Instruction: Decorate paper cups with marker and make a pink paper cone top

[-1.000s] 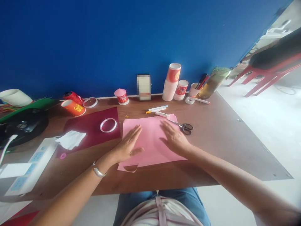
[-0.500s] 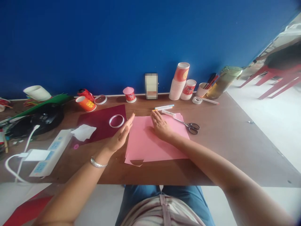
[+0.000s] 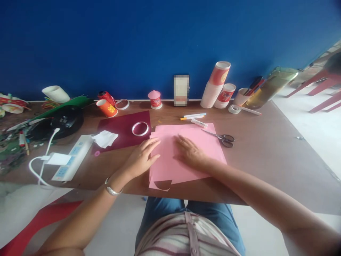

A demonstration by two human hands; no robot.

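Note:
A pink paper sheet [image 3: 202, 145] lies flat on the brown table [image 3: 261, 156] in front of me, with a curved piece cut out of its near left corner. My left hand [image 3: 141, 158] rests open on the sheet's left edge, fingers stretched out. My right hand [image 3: 190, 153] lies open and flat on the middle of the sheet. Neither hand holds anything. Scissors [image 3: 225, 138] lie just right of the sheet's far corner. Three markers [image 3: 194, 117] lie along its far edge.
A dark red sheet [image 3: 117, 128] with a tape ring [image 3: 140, 128] and a white tissue [image 3: 105, 138] lies to the left. A power strip [image 3: 69, 161] and a black device [image 3: 62, 122] sit farther left. Paper cups [image 3: 217, 85], a pen cup [image 3: 241, 96] and a bottle [image 3: 271, 87] line the blue wall.
My left hand came back down from the sheet's far left corner onto its left edge. My right hand slid from the far edge back to the middle of the sheet.

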